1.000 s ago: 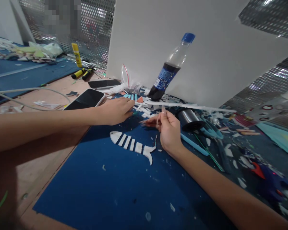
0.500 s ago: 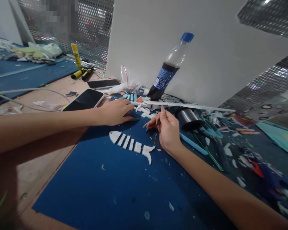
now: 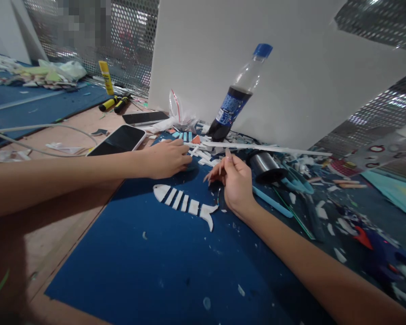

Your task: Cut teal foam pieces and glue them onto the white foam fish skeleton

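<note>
A white fish [image 3: 185,203] in separate pieces is lying on the blue mat [image 3: 131,271], its head pointing left and its forked tail right. Just beyond it, the left hand [image 3: 167,158] is resting knuckles up beside the white scraps [image 3: 205,155], its fingers bending close together; whether they are gripping anything, I cannot tell. Near the tail, the right hand [image 3: 237,180] is holding its thumb upward and curling its fingers inward; whether it is pinching something is unclear too. A spool [image 3: 265,167] is lying just right of that hand, and a long white strip [image 3: 267,148] is stretching behind. Farther back, a bottle [image 3: 235,101] of dark drink is standing before a white board [image 3: 291,81]. A phone [image 3: 118,141] is lying on the bench [image 3: 81,115] beyond the left forearm.
</note>
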`<state>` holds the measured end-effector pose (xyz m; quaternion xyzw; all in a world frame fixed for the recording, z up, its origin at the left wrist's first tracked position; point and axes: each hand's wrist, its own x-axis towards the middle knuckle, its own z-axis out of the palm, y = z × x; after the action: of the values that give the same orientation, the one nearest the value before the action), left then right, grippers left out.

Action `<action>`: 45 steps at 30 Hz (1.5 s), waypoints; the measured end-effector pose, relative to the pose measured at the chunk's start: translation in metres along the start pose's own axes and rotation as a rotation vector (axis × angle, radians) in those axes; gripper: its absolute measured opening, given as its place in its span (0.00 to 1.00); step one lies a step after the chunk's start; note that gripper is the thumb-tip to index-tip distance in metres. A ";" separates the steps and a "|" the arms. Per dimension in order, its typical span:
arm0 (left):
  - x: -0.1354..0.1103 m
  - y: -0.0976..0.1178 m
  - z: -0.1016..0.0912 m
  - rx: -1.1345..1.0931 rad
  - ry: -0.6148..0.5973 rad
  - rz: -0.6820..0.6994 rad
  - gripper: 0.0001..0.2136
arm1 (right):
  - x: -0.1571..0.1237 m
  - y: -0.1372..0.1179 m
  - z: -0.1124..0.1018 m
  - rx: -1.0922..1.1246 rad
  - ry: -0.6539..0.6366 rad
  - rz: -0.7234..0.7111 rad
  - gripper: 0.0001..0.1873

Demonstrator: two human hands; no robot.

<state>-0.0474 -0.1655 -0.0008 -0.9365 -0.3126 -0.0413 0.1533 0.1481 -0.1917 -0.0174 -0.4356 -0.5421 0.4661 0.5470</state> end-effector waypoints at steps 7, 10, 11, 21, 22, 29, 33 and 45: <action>0.000 0.000 0.000 -0.007 -0.011 0.128 0.08 | 0.000 0.001 0.000 -0.019 -0.007 -0.018 0.22; 0.000 -0.001 0.000 -0.069 -0.008 0.173 0.08 | 0.000 0.002 -0.001 -0.023 -0.010 -0.040 0.21; 0.000 -0.001 -0.001 -0.100 0.002 0.168 0.08 | 0.000 0.002 -0.001 -0.027 -0.007 -0.057 0.20; 0.002 0.013 -0.006 -0.989 0.289 -0.386 0.12 | -0.017 -0.014 0.002 -0.322 -0.021 -0.343 0.18; 0.001 0.015 -0.005 -1.007 0.324 -0.400 0.12 | -0.018 -0.015 0.002 -0.330 -0.030 -0.344 0.18; -0.010 0.034 -0.013 -1.054 0.401 -0.453 0.11 | -0.018 -0.011 0.000 -0.334 -0.234 -0.242 0.16; -0.014 0.044 -0.016 -1.195 0.341 -0.543 0.12 | -0.018 -0.010 -0.001 -0.282 -0.268 -0.175 0.15; -0.016 0.058 -0.017 -1.619 0.272 -0.702 0.11 | -0.016 -0.010 -0.001 -0.103 -0.239 -0.106 0.16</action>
<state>-0.0254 -0.2237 -0.0025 -0.5952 -0.4355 -0.4048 -0.5406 0.1495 -0.2094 -0.0103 -0.3751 -0.6487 0.4566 0.4796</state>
